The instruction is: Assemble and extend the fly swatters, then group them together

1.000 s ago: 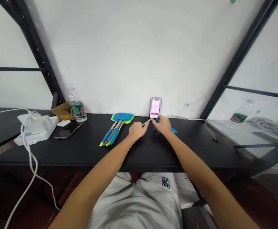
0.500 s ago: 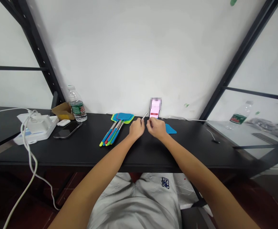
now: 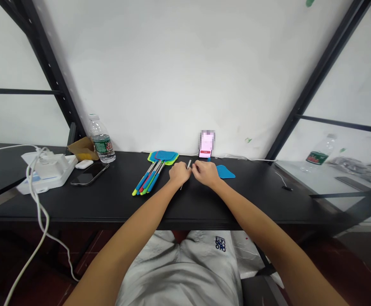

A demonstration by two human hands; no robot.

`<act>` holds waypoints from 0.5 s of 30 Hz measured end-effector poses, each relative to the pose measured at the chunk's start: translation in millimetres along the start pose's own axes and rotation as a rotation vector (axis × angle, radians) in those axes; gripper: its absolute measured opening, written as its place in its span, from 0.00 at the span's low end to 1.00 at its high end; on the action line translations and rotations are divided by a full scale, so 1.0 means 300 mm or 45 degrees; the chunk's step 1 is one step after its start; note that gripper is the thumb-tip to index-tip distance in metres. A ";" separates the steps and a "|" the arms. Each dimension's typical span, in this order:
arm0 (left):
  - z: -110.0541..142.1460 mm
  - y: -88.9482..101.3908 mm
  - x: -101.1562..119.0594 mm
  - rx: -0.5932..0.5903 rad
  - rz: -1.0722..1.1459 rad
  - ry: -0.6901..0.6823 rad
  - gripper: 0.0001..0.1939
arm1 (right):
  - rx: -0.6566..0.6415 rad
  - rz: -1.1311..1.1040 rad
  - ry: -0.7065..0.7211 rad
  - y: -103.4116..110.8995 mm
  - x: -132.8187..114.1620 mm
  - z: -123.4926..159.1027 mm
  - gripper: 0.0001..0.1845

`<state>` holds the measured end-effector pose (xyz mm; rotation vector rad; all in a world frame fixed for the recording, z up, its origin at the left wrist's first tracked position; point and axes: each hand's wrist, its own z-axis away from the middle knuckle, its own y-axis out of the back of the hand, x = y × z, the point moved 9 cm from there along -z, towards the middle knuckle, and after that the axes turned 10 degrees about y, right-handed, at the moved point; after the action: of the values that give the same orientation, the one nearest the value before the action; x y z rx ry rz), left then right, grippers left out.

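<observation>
My left hand (image 3: 179, 172) is closed around a thin silvery metal rod (image 3: 189, 164), which sticks out above and below the fingers. Close beside it, my right hand (image 3: 205, 172) is closed too, thumb side towards the rod; what its fingers hold is hidden. A small blue bit (image 3: 208, 160) shows just beyond its knuckles. Against the right wrist's outer side lies a blue fly swatter head (image 3: 225, 171), partly covered by the hand. To the left, several fly swatters (image 3: 155, 170) lie stacked, with blue and green heads, metal shafts and coloured grips.
A lit phone (image 3: 207, 144) leans on the wall behind my hands. At the left of the black table (image 3: 109, 204) are a dark phone (image 3: 90, 174), a water bottle (image 3: 102, 142), a cardboard box (image 3: 83, 148), a white case (image 3: 84, 164) and a power strip (image 3: 48, 174) with cables.
Both hands have moved slightly, the left one a little down and left. The rod in my left hand now stands more upright, and its lower end shows below the hand.
</observation>
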<state>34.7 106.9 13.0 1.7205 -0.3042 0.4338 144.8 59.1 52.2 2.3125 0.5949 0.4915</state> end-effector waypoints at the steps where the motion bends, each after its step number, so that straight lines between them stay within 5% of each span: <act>1: -0.002 -0.003 -0.003 -0.002 -0.016 0.008 0.18 | 0.001 0.000 -0.011 0.001 0.003 0.000 0.15; 15: 0.003 -0.016 0.005 -0.006 -0.187 -0.057 0.20 | -0.068 -0.046 -0.027 -0.014 -0.004 -0.002 0.16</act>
<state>38.1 107.0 9.2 1.7365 -0.2093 0.2876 142.5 61.4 49.5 2.2502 0.6052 0.4602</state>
